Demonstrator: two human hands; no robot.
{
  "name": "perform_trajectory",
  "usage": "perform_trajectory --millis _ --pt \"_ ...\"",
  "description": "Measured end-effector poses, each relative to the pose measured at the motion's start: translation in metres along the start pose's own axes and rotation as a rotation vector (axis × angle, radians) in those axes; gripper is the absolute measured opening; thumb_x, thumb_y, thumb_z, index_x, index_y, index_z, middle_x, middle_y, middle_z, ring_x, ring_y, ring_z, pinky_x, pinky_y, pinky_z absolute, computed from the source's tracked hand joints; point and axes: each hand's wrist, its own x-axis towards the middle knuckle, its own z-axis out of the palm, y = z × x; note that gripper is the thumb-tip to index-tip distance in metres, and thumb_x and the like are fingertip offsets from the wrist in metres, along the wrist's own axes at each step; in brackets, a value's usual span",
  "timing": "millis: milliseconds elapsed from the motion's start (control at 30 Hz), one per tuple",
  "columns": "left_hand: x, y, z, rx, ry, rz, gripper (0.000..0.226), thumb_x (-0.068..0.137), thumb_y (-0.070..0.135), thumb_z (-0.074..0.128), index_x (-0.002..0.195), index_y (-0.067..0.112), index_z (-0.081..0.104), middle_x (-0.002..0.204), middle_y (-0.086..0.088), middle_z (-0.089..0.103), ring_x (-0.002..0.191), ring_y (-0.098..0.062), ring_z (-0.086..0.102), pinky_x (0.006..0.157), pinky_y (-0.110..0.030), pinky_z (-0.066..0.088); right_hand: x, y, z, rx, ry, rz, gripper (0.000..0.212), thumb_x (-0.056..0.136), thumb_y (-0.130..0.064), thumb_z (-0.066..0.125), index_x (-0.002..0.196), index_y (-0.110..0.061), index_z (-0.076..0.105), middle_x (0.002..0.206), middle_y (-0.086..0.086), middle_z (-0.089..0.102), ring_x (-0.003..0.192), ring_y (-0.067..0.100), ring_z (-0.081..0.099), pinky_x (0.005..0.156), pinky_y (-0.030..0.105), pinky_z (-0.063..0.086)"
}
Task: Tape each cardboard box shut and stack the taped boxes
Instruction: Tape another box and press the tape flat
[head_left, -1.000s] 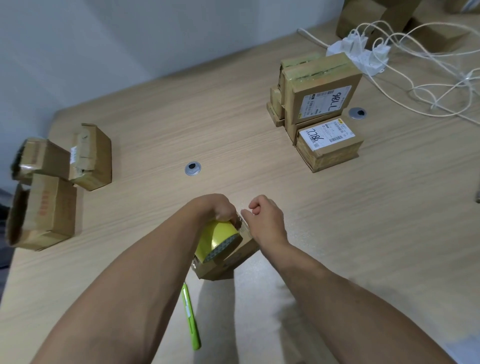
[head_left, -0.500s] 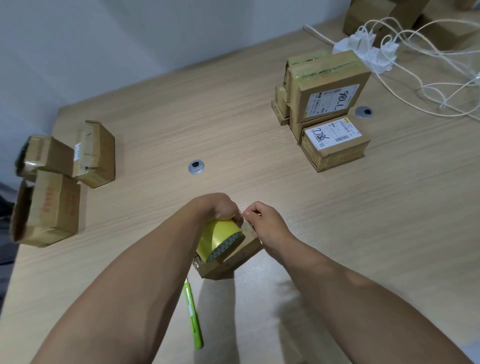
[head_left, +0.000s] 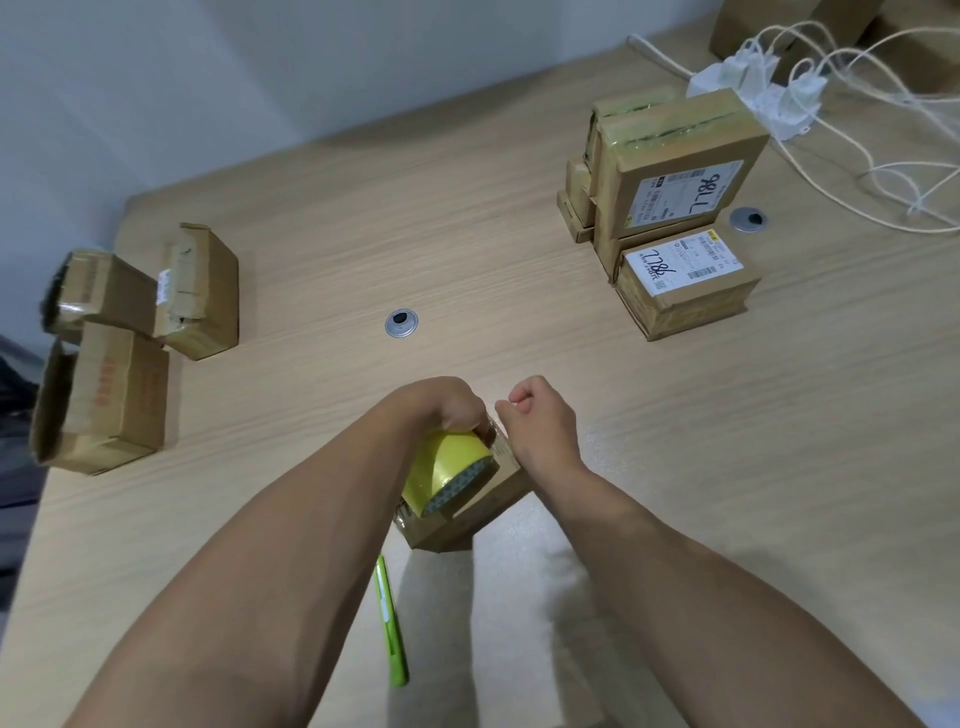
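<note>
A small cardboard box (head_left: 467, 512) lies on the wooden table near the front edge, partly hidden under my hands. My left hand (head_left: 452, 405) grips a yellow tape roll (head_left: 447, 470) that rests on top of this box. Just right of the roll, my right hand (head_left: 543, 421) is curled with thumb and fingers pinched; a strip of tape between them is too thin to make out. Three untaped boxes (head_left: 104, 400) sit at the left edge. A stack of taped boxes (head_left: 670, 171) with white labels stands at the back right.
A green utility knife (head_left: 390, 621) lies on the table between my forearms. Two metal grommets (head_left: 401, 323) are set into the tabletop. A white power strip (head_left: 753, 88) with loose cables spreads across the far right corner, more cardboard boxes behind it.
My right hand has lifted slightly off the box's right end and closed into a pinch. The left hand and tape roll stay on the box.
</note>
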Motion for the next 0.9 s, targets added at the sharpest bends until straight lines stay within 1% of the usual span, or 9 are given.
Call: perform_trajectory --millis 133,267,333,433,467,600,733,800,900 --pt "-0.003 -0.007 0.002 -0.084 0.035 -0.009 0.018 0.088 0.027 0.061 0.079 0.011 0.063 0.093 -0.008 0.062 0.085 -0.022 0.057 0.072 -0.031 0.044 -0.005 -0.01 0.016 -0.079 -0.054 -0.062 0.022 0.1 -0.032 0.048 0.079 -0.032 0.053 0.093 -0.008 0.061 0.09 0.019 0.061 0.083 0.047 0.055" --pt "-0.007 -0.016 0.007 -0.107 0.103 0.012 0.033 0.087 0.039 0.057 0.092 0.009 0.071 0.093 -0.009 0.066 0.086 -0.025 0.06 0.071 -0.032 0.046 -0.008 -0.003 0.021 -0.184 -0.053 -0.181 0.018 0.105 -0.032 0.041 0.089 -0.035 0.048 0.099 -0.005 0.053 0.089 0.021 0.056 0.083 0.047 0.054" --pt "-0.012 -0.018 0.014 -0.072 0.228 0.039 0.039 0.09 0.045 0.051 0.09 0.01 0.07 0.085 -0.007 0.063 0.085 -0.026 0.059 0.066 -0.032 0.042 -0.009 -0.002 0.021 -0.222 -0.06 -0.222 0.014 0.105 -0.027 0.042 0.099 -0.034 0.053 0.104 -0.002 0.053 0.091 0.024 0.056 0.083 0.046 0.054" --pt "-0.024 -0.023 0.024 -0.052 0.461 0.081 0.04 0.092 0.047 0.048 0.092 0.012 0.066 0.089 -0.006 0.059 0.086 -0.027 0.054 0.067 -0.032 0.038 -0.013 -0.001 0.019 -0.31 -0.093 -0.311 0.037 0.1 -0.012 0.045 0.133 -0.025 0.057 0.123 0.008 0.053 0.105 0.031 0.055 0.086 0.039 0.048" --pt "-0.028 -0.026 0.026 -0.061 0.502 0.073 0.037 0.092 0.048 0.048 0.09 0.014 0.065 0.09 -0.007 0.057 0.087 -0.028 0.054 0.068 -0.033 0.039 -0.013 -0.001 0.019 -0.339 -0.094 -0.323 0.041 0.1 -0.01 0.045 0.138 -0.023 0.055 0.126 0.011 0.052 0.108 0.033 0.054 0.086 0.038 0.047" --pt "-0.04 -0.049 0.035 -0.264 0.425 0.062 0.051 0.093 0.057 0.05 0.086 0.011 0.069 0.084 -0.007 0.066 0.083 -0.025 0.062 0.069 -0.034 0.046 -0.016 -0.003 0.02 -0.374 -0.089 -0.239 0.031 0.102 -0.014 0.05 0.129 -0.031 0.053 0.12 0.001 0.048 0.105 0.026 0.051 0.087 0.044 0.051" --pt "-0.057 -0.073 0.05 -0.602 0.315 0.188 0.049 0.084 0.06 0.06 0.082 0.012 0.072 0.079 -0.008 0.072 0.073 -0.021 0.065 0.07 -0.034 0.048 -0.018 -0.003 0.021 -0.401 -0.059 -0.266 0.028 0.1 -0.009 0.051 0.122 -0.027 0.053 0.115 -0.001 0.048 0.101 0.024 0.05 0.081 0.038 0.048" --pt "-0.061 -0.084 0.055 -0.694 0.342 0.201 0.052 0.077 0.059 0.06 0.077 0.008 0.069 0.068 -0.006 0.064 0.064 -0.018 0.058 0.069 -0.034 0.044 -0.017 -0.002 0.021 -0.389 -0.052 -0.247 0.02 0.103 -0.013 0.044 0.112 -0.029 0.051 0.111 -0.002 0.05 0.095 0.026 0.05 0.079 0.04 0.046" --pt "-0.064 -0.093 0.058 -0.685 0.388 0.185 0.05 0.082 0.056 0.063 0.07 0.007 0.064 0.062 -0.001 0.054 0.06 -0.014 0.049 0.065 -0.032 0.038 -0.015 -0.001 0.026 -0.388 -0.044 -0.183 0.018 0.105 -0.023 0.031 0.098 -0.033 0.045 0.099 -0.009 0.046 0.09 0.026 0.048 0.078 0.041 0.044"
